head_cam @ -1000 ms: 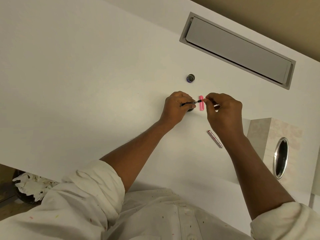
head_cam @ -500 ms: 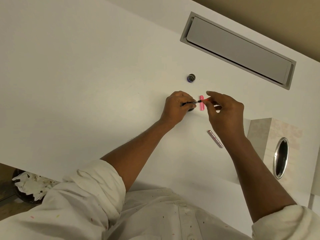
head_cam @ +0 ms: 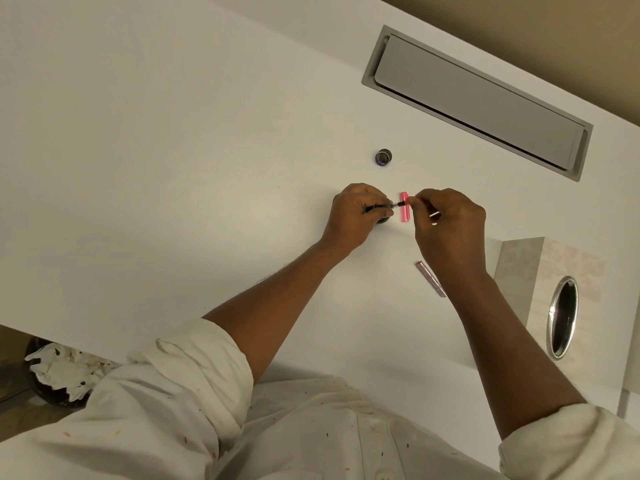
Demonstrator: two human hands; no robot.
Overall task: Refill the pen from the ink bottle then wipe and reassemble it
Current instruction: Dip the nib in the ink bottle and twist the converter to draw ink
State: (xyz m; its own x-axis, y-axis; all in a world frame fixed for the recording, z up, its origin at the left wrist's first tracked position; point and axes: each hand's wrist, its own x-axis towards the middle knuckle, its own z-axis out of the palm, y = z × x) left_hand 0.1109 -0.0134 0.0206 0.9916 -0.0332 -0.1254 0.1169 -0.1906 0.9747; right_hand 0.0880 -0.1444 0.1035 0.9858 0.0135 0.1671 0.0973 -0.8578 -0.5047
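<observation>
white desk [head_cam: 173, 150], grey hinged cable flap [head_cam: 478, 98] recessed at its far edge, beige bin with a metal-rimmed round opening [head_cam: 562, 317], crumpled white paper [head_cam: 65, 370] in a dark wastebasket

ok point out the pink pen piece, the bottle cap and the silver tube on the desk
pink pen piece [head_cam: 404, 212]: head view, lower half of the barrel
bottle cap [head_cam: 383, 157]: head view, centre of its round top
silver tube [head_cam: 430, 278]: head view, middle of its length

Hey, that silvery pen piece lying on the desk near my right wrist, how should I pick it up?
Pinch the slim silvery pen barrel across its middle, thumb and finger on its long sides. It lies flat and slanted on the white desk, so come straight down from above; your right hand is nearest.
</observation>
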